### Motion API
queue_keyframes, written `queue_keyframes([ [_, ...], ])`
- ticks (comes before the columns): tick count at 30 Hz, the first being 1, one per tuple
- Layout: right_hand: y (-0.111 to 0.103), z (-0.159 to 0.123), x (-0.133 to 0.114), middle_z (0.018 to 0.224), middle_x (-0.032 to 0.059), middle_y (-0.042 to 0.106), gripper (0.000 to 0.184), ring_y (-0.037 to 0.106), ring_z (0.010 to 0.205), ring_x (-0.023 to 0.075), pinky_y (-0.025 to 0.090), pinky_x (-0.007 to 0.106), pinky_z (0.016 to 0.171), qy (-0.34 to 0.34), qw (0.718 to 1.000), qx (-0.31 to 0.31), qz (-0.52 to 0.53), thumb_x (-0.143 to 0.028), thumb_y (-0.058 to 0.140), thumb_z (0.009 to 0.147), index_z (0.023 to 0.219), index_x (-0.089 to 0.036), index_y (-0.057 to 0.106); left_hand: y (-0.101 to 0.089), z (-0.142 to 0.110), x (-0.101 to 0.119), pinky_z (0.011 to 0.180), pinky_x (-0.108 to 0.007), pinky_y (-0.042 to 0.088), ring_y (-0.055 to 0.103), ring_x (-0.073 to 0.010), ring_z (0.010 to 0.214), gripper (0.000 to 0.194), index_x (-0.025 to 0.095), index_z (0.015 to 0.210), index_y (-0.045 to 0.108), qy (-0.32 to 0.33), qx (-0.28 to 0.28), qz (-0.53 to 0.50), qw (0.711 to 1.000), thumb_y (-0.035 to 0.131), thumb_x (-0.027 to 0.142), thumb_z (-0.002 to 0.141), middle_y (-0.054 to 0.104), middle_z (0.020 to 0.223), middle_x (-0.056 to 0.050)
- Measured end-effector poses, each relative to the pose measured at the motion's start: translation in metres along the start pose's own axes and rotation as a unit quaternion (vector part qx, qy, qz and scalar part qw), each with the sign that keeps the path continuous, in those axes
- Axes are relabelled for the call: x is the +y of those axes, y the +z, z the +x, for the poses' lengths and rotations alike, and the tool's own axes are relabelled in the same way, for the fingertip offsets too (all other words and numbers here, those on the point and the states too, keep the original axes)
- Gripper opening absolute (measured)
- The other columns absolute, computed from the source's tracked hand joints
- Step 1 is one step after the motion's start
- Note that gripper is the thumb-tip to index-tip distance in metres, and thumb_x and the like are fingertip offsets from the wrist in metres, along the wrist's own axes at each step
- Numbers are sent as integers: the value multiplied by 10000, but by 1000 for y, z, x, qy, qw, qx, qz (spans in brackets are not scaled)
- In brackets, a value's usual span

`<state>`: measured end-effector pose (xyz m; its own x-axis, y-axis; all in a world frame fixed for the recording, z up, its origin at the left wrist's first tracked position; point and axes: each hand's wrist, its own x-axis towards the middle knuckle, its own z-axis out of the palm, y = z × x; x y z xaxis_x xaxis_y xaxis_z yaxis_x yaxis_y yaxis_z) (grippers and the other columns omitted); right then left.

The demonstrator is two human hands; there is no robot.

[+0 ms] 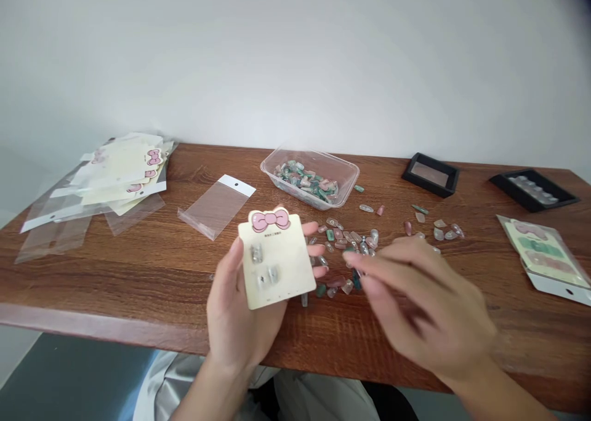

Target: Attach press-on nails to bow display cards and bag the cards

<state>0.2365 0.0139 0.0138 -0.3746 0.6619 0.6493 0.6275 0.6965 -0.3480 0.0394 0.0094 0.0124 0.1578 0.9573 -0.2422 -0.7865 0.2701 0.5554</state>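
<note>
My left hand (240,310) holds a cream card (276,258) with a pink bow printed at its top; three small silvery press-on nails are stuck on it. My right hand (415,298) is blurred by motion, its fingers stretched toward a scatter of loose press-on nails (353,242) on the wooden table (138,273). I cannot tell whether its fingertips hold a nail. Behind the scatter stands a clear plastic tub (310,178) full of green, pink and grey nails.
A single clear bag (216,205) lies left of the tub. A pile of bow cards and clear bags (111,181) sits at the far left. Two black trays (431,175) (533,189) stand at the back right. A packed bag (545,258) lies near the right edge.
</note>
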Motion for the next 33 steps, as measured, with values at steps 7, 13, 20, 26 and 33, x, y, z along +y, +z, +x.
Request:
queue_keyframes([
  [7, 5, 3, 23, 866, 35, 665, 142, 623, 788, 181, 491, 351, 730, 75, 991, -103, -44, -165, 587, 975, 993, -209, 720, -11, 1, 23, 883, -421, 620, 720, -300, 1067, 490, 164, 1285, 619, 113, 80, 95, 986, 557, 48, 813, 710, 1293, -162],
  [13, 21, -5, 24, 878, 41, 640, 145, 599, 832, 201, 469, 366, 769, 24, 973, -226, -32, -185, 598, 980, 962, -195, 742, -9, 3, 24, 883, -412, 626, 722, -289, 1067, 443, 159, 1218, 658, 115, 90, 85, 986, 560, 24, 808, 733, 1256, -143],
  [20, 29, -7, 22, 825, 30, 619, 136, 545, 755, 187, 425, 346, 707, -15, 974, -222, -42, -194, 612, 973, 921, -178, 737, -9, -1, 28, 875, -419, 618, 712, -303, 1077, 356, 138, 1204, 673, 92, 74, 55, 991, 542, 164, 874, 710, 1293, -163],
  [26, 31, -6, 20, 820, 36, 608, 208, 541, 762, 181, 441, 352, 744, -9, 975, -222, -28, -154, 543, 988, 844, -172, 693, -13, 0, 28, 852, -449, 608, 715, -326, 1059, 522, 126, 1414, 532, 82, 58, 38, 994, 516, 260, 910, 693, 1307, -202],
  [33, 26, -5, 20, 856, 24, 607, 149, 565, 814, 195, 460, 372, 785, 108, 957, -268, 9, -210, 581, 975, 834, -204, 628, -14, 1, 28, 853, -446, 602, 716, -322, 1053, 529, 129, 1430, 520, 75, 47, 42, 995, 505, 277, 922, 698, 1296, -201],
])
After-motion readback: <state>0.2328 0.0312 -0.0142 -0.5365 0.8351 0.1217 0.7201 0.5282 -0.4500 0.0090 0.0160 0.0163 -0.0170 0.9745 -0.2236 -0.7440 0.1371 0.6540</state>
